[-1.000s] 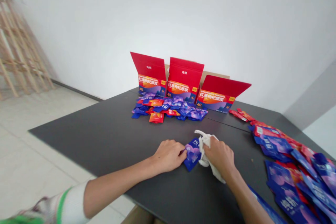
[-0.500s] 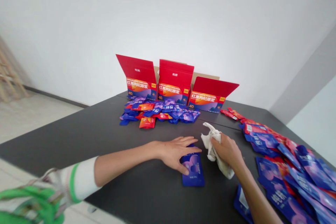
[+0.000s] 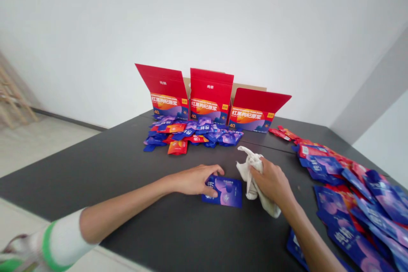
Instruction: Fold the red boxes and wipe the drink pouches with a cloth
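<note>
A flat blue-purple pouch [image 3: 225, 193] lies sideways on the dark table before me. My left hand [image 3: 199, 180] has its thumb and curled fingers closed around the pouch's left end; part of that end is hidden under them. Just right of the pouch, my right hand [image 3: 270, 180] is closed on a crumpled white cloth [image 3: 251, 170]. One end of the cloth sticks up above the fingers and another hangs below the palm. Cloth and pouch appear close together, apart by a small gap.
Three red boxes [image 3: 210, 93] with raised lids stand along the wall. Ahead of them is a pile of blue and red pouches [image 3: 188, 131]. A larger heap of pouches [image 3: 353, 216] spreads over the table's right side. One blue pouch [image 3: 295, 246] lies partly under my right forearm.
My left hand has gone from lying spread over the pouch to gripping its end. The pouch has turned from upright to sideways and shifted left. The cloth moved slightly left.
</note>
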Motion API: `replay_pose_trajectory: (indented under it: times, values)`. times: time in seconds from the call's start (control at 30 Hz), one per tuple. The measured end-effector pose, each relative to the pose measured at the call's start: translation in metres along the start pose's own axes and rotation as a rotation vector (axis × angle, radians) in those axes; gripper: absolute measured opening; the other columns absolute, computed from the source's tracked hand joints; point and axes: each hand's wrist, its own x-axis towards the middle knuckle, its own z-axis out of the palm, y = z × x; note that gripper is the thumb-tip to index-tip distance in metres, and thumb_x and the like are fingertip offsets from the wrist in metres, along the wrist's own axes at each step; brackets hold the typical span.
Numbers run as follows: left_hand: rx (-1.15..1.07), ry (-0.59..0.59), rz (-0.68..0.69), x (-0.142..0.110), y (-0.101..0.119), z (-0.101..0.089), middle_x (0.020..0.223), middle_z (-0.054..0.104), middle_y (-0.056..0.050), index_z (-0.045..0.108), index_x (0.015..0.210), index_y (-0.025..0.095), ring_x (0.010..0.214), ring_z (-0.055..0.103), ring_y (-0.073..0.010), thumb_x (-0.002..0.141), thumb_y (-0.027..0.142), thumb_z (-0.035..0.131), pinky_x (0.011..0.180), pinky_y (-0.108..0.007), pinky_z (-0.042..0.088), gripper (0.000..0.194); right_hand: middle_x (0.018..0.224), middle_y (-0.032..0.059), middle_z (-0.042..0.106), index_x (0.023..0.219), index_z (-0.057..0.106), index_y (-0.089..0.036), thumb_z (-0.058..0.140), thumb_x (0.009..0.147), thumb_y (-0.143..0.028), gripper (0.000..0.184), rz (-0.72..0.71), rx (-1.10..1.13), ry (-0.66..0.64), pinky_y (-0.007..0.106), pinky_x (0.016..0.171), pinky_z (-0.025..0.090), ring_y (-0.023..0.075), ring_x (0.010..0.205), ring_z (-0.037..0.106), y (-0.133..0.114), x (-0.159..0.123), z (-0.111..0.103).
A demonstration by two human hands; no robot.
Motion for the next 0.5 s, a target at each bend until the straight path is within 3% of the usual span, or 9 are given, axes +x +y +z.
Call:
replay_pose_trajectory:
  times: [0.07, 0.23, 0.4, 0.5]
  values:
    - [-0.035, -0.008, -0.010, -0.008, -0.002, -0.003, 0.098, 0.061, 0.001, 0.051, 0.110, 0.026, 0.086, 0.058, -0.0165, 0.070, 0.041, 0.065, 0.067, -0.020, 0.040, 0.045, 0.086, 0.0095, 0.065, 0.099, 0.056, -0.021, 0.040, 0.082, -0.047, 0.035, 0.007, -0.008, -0.003, 0.026, 0.060, 0.031, 0.0239, 0.081, 0.060, -0.003, -0.002, -0.001]
    - [0.001, 0.143, -0.195, -0.012, 0.002, 0.012, 0.092, 0.064, -0.001, 0.054, 0.104, 0.023, 0.088, 0.059, -0.0208, 0.069, 0.044, 0.064, 0.069, -0.023, 0.041, 0.042, 0.087, 0.0072, 0.065, 0.105, 0.053, -0.021, 0.042, 0.084, -0.043, 0.032, -0.123, 0.022, 0.035, 0.025, 0.062, 0.032, 0.0217, 0.081, 0.061, -0.027, -0.022, 0.008]
    - [0.020, 0.184, -0.115, -0.007, 0.004, 0.023, 0.105, 0.062, -0.003, 0.054, 0.107, 0.024, 0.096, 0.058, -0.0227, 0.072, 0.038, 0.062, 0.077, -0.027, 0.042, 0.039, 0.084, 0.0040, 0.065, 0.098, 0.051, -0.023, 0.049, 0.079, -0.037, 0.024, -0.361, -0.064, -0.051, 0.026, 0.064, 0.036, 0.0210, 0.078, 0.061, -0.057, -0.037, 0.026]
    - [0.032, 0.172, -0.151, -0.007, 0.002, 0.023, 0.100, 0.063, -0.003, 0.053, 0.106, 0.023, 0.092, 0.060, -0.0237, 0.071, 0.043, 0.063, 0.075, -0.028, 0.043, 0.042, 0.086, 0.0067, 0.065, 0.099, 0.051, -0.022, 0.046, 0.081, -0.037, 0.024, -0.229, -0.195, -0.033, 0.027, 0.065, 0.038, 0.0226, 0.080, 0.062, -0.058, -0.027, 0.027]
